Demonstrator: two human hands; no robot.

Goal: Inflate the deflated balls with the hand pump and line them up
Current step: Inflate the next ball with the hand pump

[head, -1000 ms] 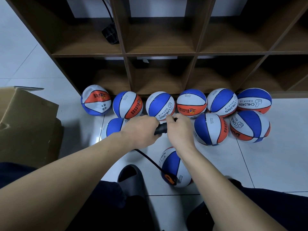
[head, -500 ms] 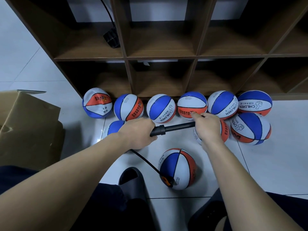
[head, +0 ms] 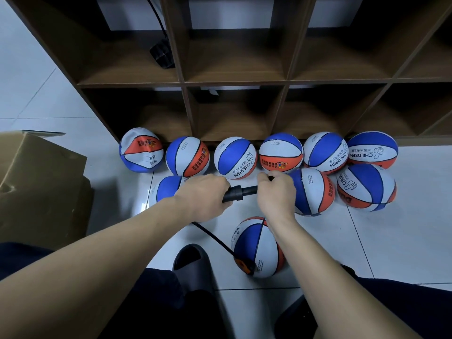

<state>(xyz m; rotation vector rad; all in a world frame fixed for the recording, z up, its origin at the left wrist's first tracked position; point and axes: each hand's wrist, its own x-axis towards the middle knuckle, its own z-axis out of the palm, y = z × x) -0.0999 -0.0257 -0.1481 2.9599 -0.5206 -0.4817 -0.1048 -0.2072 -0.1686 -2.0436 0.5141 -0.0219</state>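
Both hands closed on the hand pump, forearms bare and extended forward.

Left hand (head: 204, 196) is curled round the pump (head: 241, 192) at its barrel end, knuckles up, back of the hand toward the camera; its forearm runs in from the lower left. Right hand (head: 276, 192) is closed round the handle end, fingers wrapped over the top, wrist slightly bent; its forearm enters from the lower right. The two hands sit near each other, a short length of pump visible between them. Dark-clothed legs show beneath both arms.
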